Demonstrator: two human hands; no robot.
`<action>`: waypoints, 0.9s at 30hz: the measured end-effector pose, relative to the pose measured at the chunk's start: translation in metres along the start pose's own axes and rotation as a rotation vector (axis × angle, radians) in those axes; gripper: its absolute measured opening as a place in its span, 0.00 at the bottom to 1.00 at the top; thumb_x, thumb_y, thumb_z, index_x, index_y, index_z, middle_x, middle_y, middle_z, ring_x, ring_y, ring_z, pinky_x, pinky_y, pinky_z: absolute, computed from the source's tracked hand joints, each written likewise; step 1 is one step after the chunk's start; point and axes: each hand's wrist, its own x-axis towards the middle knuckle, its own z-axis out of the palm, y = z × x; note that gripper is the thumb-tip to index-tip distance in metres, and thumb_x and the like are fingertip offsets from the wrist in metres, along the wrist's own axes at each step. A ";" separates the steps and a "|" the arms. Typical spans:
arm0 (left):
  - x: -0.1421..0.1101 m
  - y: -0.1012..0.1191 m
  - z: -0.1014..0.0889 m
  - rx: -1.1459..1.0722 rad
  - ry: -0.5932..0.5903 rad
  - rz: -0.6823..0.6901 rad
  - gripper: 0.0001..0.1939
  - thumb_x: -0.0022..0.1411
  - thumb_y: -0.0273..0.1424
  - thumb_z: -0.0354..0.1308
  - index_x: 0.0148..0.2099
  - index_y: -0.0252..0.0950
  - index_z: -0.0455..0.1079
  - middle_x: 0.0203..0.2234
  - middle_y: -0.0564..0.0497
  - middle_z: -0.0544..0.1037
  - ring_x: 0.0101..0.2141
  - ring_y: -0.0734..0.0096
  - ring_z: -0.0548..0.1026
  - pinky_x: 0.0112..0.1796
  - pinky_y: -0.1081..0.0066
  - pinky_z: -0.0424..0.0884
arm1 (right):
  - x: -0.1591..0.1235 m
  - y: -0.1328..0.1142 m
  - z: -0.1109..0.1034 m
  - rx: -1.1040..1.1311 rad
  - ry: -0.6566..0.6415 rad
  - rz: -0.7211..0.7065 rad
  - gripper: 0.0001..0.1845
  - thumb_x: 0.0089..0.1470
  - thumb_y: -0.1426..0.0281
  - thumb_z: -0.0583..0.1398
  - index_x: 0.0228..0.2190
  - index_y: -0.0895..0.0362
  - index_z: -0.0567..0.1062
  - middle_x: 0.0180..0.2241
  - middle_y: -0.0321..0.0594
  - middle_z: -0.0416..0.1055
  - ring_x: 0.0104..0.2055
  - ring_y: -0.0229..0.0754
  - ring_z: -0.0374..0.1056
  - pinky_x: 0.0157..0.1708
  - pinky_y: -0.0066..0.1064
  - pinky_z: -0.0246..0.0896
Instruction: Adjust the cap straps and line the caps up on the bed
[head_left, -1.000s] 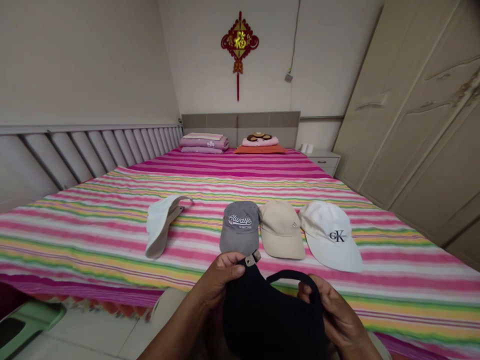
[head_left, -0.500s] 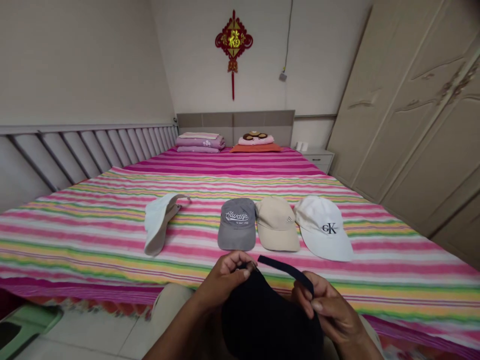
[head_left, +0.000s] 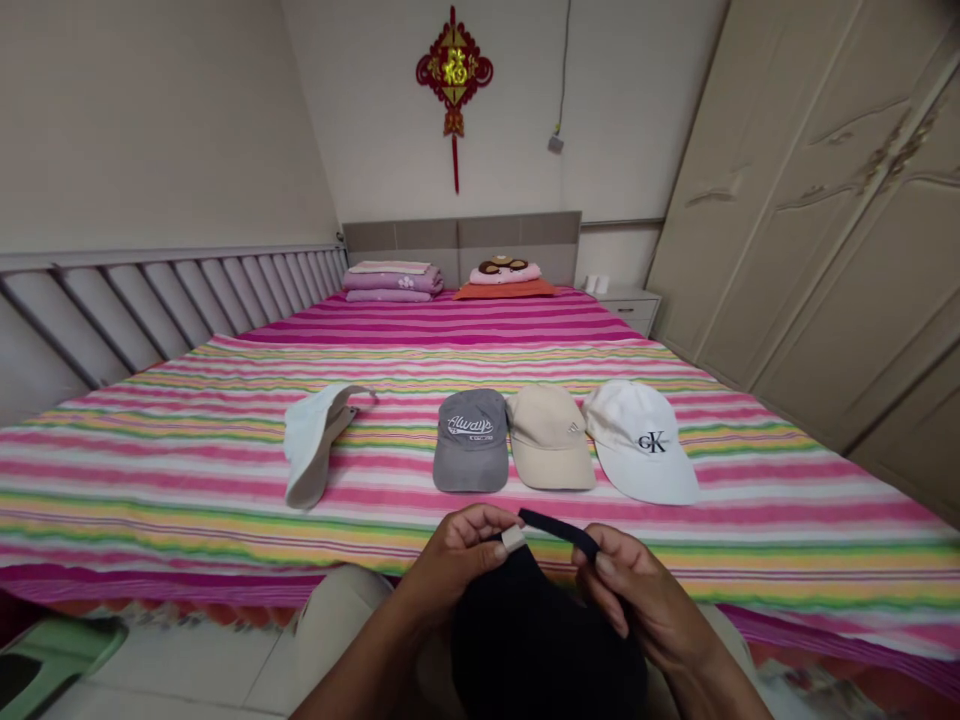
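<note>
A black cap (head_left: 544, 640) rests over my lap, below the bed's near edge. My left hand (head_left: 465, 550) pinches its back edge at a pale, shiny buckle (head_left: 514, 539). Between thumb and fingers, my right hand (head_left: 630, 585) holds the cap's dark strap (head_left: 555, 525). The strap's free end reaches left to just above the buckle; whether the two touch I cannot tell. Beyond my hands, a grey cap (head_left: 471, 440), a beige cap (head_left: 551, 437) and a white cap with black letters (head_left: 641, 442) lie side by side. A pale cap (head_left: 319, 445) stands on its side further left.
The caps lie on a striped bedspread (head_left: 225, 420). Folded purple bedding (head_left: 394, 282) and a pink-and-orange pile (head_left: 506, 277) sit by the headboard. A railing (head_left: 172, 300) runs along the left, a wardrobe (head_left: 810, 200) stands right, and a green stool (head_left: 60, 660) is at lower left.
My right hand has moved left along the strap, nearer to my left hand. The strap's free end is closer to the buckle, whose pale face now shows. The view has shifted slightly.
</note>
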 end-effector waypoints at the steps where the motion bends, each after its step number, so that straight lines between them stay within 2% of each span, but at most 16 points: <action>1: 0.001 0.000 0.001 0.002 0.006 -0.009 0.14 0.42 0.29 0.65 0.35 0.35 0.73 0.26 0.52 0.75 0.25 0.80 0.69 0.28 0.80 0.61 | 0.001 0.001 0.001 0.006 0.014 0.007 0.13 0.49 0.61 0.59 0.28 0.59 0.70 0.09 0.26 0.56 0.11 0.25 0.44 0.14 0.22 0.34; 5: 0.005 -0.002 0.004 0.033 0.086 -0.058 0.10 0.42 0.30 0.65 0.30 0.34 0.73 0.20 0.54 0.74 0.20 0.83 0.67 0.24 0.81 0.60 | 0.006 0.001 0.002 0.042 0.041 0.039 0.12 0.47 0.62 0.60 0.29 0.59 0.69 0.14 0.29 0.63 0.10 0.24 0.44 0.12 0.21 0.32; 9: 0.011 -0.005 0.005 0.085 0.130 -0.101 0.09 0.41 0.31 0.66 0.28 0.33 0.73 0.18 0.54 0.74 0.18 0.83 0.67 0.23 0.80 0.60 | 0.011 0.003 0.001 -0.008 0.103 0.026 0.13 0.47 0.61 0.60 0.26 0.59 0.68 0.10 0.25 0.56 0.10 0.24 0.41 0.12 0.20 0.31; 14: 0.019 -0.009 0.006 0.059 0.089 -0.090 0.12 0.39 0.32 0.66 0.29 0.32 0.73 0.22 0.49 0.77 0.23 0.76 0.71 0.28 0.76 0.64 | 0.020 0.004 0.009 -0.092 0.108 0.101 0.15 0.44 0.60 0.62 0.25 0.59 0.66 0.12 0.24 0.54 0.12 0.25 0.41 0.11 0.20 0.35; 19: 0.026 -0.013 0.007 0.111 0.074 -0.044 0.11 0.38 0.27 0.66 0.27 0.32 0.70 0.20 0.52 0.75 0.22 0.79 0.69 0.26 0.78 0.61 | 0.027 0.003 0.019 -0.123 0.136 0.143 0.18 0.38 0.60 0.64 0.20 0.58 0.62 0.15 0.25 0.52 0.16 0.26 0.44 0.14 0.20 0.40; 23: 0.024 -0.014 0.004 0.277 0.081 0.020 0.08 0.40 0.25 0.64 0.26 0.32 0.68 0.19 0.54 0.72 0.22 0.79 0.66 0.26 0.78 0.60 | 0.028 0.004 0.022 -0.147 0.195 0.223 0.18 0.37 0.61 0.64 0.17 0.57 0.60 0.12 0.24 0.51 0.14 0.26 0.43 0.13 0.21 0.36; 25: 0.020 -0.014 0.002 0.373 0.043 0.072 0.08 0.42 0.25 0.62 0.29 0.32 0.68 0.21 0.53 0.72 0.24 0.78 0.66 0.27 0.77 0.60 | 0.027 0.007 0.022 -0.113 0.217 0.243 0.17 0.39 0.62 0.63 0.18 0.57 0.60 0.11 0.23 0.51 0.12 0.26 0.41 0.12 0.21 0.34; 27: 0.017 -0.017 0.001 0.446 0.004 0.128 0.12 0.42 0.25 0.62 0.34 0.33 0.68 0.24 0.52 0.72 0.26 0.76 0.67 0.28 0.77 0.60 | 0.028 0.011 0.021 -0.073 0.221 0.236 0.16 0.41 0.61 0.61 0.19 0.57 0.60 0.09 0.22 0.50 0.11 0.26 0.40 0.11 0.21 0.33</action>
